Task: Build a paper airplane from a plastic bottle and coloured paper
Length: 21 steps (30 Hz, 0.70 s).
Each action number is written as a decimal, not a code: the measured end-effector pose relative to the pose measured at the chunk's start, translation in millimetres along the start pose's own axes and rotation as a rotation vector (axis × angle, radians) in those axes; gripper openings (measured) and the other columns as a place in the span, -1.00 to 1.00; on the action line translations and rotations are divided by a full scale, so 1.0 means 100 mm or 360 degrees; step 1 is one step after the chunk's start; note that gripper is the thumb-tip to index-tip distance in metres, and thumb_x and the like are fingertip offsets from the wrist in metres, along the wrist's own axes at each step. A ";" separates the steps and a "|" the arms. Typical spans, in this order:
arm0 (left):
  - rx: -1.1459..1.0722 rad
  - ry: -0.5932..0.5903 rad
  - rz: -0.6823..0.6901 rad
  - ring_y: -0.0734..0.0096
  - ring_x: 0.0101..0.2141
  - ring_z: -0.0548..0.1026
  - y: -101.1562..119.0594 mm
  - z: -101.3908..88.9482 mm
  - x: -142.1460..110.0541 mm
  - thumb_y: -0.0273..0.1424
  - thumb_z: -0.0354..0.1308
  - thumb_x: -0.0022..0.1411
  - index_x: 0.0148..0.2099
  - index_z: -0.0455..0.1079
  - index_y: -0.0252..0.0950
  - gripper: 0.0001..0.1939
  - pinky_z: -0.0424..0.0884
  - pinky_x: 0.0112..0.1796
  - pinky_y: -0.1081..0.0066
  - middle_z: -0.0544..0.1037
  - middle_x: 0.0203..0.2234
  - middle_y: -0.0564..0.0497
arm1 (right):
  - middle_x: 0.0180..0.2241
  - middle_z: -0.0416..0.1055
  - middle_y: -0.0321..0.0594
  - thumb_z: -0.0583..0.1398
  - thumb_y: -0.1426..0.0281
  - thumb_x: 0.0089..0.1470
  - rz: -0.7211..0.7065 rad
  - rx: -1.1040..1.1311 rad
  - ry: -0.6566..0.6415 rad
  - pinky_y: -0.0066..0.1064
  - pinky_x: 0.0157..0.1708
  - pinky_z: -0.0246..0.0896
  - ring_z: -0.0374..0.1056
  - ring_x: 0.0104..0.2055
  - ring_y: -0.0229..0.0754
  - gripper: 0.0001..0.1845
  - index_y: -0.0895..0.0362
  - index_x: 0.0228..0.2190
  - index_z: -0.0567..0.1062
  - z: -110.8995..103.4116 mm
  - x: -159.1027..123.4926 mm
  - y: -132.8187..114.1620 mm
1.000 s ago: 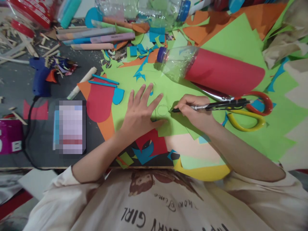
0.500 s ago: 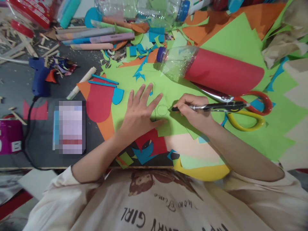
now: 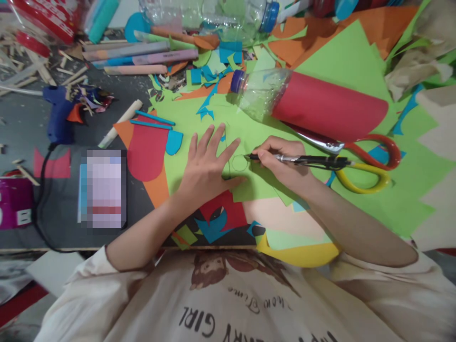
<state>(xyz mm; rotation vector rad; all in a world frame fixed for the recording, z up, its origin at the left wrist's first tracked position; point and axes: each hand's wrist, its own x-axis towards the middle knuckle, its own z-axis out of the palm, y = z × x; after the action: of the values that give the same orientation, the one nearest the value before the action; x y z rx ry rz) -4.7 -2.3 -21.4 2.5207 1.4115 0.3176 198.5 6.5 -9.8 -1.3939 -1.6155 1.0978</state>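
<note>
My left hand (image 3: 210, 164) lies flat with fingers spread on a light green sheet of paper (image 3: 199, 111). In my right hand (image 3: 285, 156) is a black and silver pen (image 3: 309, 160), its tip touching or just over the sheet. A small drawn round outline (image 3: 240, 163) sits between the two hands, beside a longer thin line. Behind my right hand lies a plastic bottle wrapped in red paper (image 3: 327, 102). Scissors (image 3: 370, 152) with red and yellow handles rest under the pen's far end, their blades partly beneath the bottle.
To the left are a blue glue gun (image 3: 59, 114) with its cord, a phone (image 3: 107, 190) and a purple box (image 3: 16, 202). Several markers (image 3: 142, 54), paper scraps (image 3: 203, 76) and a clear bottle (image 3: 213, 16) lie at the back. Red paper (image 3: 147, 152) is left of my hand.
My right hand and the pen have shifted slightly left, the tip now close to the round outline's upper right. My left hand stays in place.
</note>
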 end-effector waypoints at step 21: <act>-0.0034 -0.0066 0.0062 -0.11 0.38 0.01 -0.54 -0.17 0.14 0.09 0.18 0.16 0.30 0.23 -0.04 -0.27 -0.16 0.33 -0.17 0.08 0.40 -0.08 | -0.22 0.62 -0.17 0.12 0.26 0.22 -0.0554 -0.0365 -0.0337 -0.13 -0.05 0.39 0.52 -0.13 -0.05 -0.76 -0.02 -0.19 0.57 0.00 0.03 0.09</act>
<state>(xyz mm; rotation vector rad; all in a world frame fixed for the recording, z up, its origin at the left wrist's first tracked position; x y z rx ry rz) -46.3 38.8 -20.9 2.5254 1.3379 0.2839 201.7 9.8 -17.6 -1.1021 -2.0990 0.8970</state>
